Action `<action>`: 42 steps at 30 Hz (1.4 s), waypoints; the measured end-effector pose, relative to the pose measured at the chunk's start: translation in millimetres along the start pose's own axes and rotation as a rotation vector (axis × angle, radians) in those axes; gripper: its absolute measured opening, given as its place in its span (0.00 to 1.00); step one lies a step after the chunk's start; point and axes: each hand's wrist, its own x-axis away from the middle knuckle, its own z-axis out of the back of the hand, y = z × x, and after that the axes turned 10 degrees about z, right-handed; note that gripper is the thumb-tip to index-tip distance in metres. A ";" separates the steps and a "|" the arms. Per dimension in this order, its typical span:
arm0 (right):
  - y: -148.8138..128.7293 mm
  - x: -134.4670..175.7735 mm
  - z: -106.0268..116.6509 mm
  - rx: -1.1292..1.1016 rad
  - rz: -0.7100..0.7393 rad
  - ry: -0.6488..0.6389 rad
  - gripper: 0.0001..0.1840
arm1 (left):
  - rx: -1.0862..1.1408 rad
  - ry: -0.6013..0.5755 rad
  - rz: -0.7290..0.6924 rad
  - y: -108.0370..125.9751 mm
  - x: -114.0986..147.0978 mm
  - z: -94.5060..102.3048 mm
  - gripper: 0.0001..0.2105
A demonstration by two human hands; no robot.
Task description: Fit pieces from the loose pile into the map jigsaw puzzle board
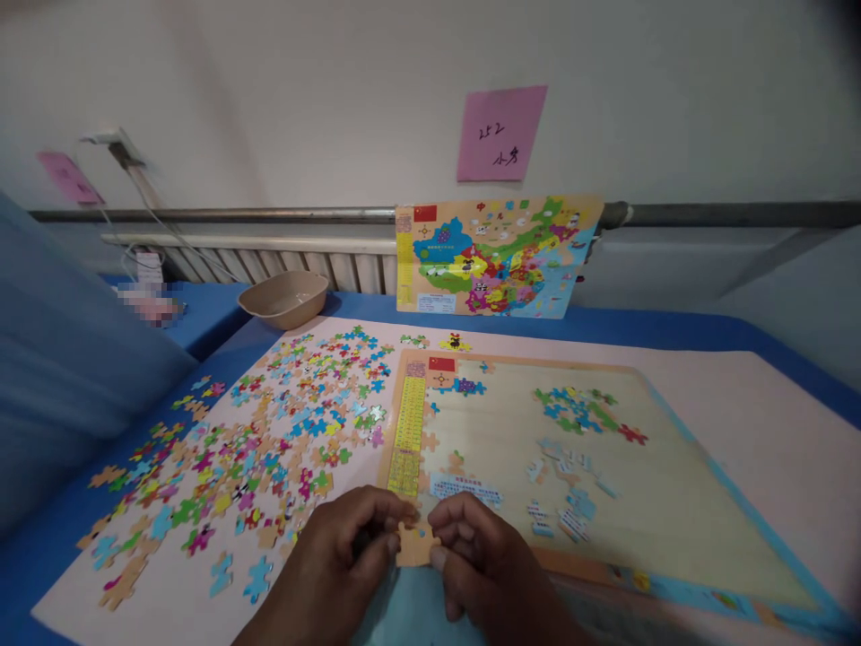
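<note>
Between my two hands is an orange jigsaw puzzle piece (415, 545), held at the near edge of the puzzle board (498, 431). My left hand (343, 547) pinches its left side with thumb and forefinger. The right side sits between the thumb and curled fingers of my right hand (481, 556). On the board, a yellow strip of joined pieces (405, 431) runs down the left side, with a flag corner (442, 364) at its top. A white and blue text section (464, 489) lies just beyond my hands.
Many loose puzzle pieces (269, 440) cover the pink sheet on the left, some on the blue table cover. Small piles (578, 410) lie on the board. A finished map picture (498, 260) leans at the back beside a beige bowl (286, 301); a blue curtain (73, 359) hangs left.
</note>
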 end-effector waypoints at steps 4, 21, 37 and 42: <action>3.2 -0.8 1.1 0.043 0.006 0.001 0.12 | 0.152 -0.071 0.133 9.7 -4.4 -0.4 0.10; 14.5 1.6 19.3 0.740 0.502 -0.060 0.23 | 0.340 -0.198 0.300 24.0 -21.3 -1.4 0.15; 2.5 -2.1 36.4 1.032 0.445 0.035 0.14 | -0.107 0.145 0.073 0.3 -8.5 -2.7 0.09; 8.8 -6.8 35.3 1.075 0.478 0.014 0.11 | -0.354 0.276 -0.341 -4.9 -1.6 -5.1 0.07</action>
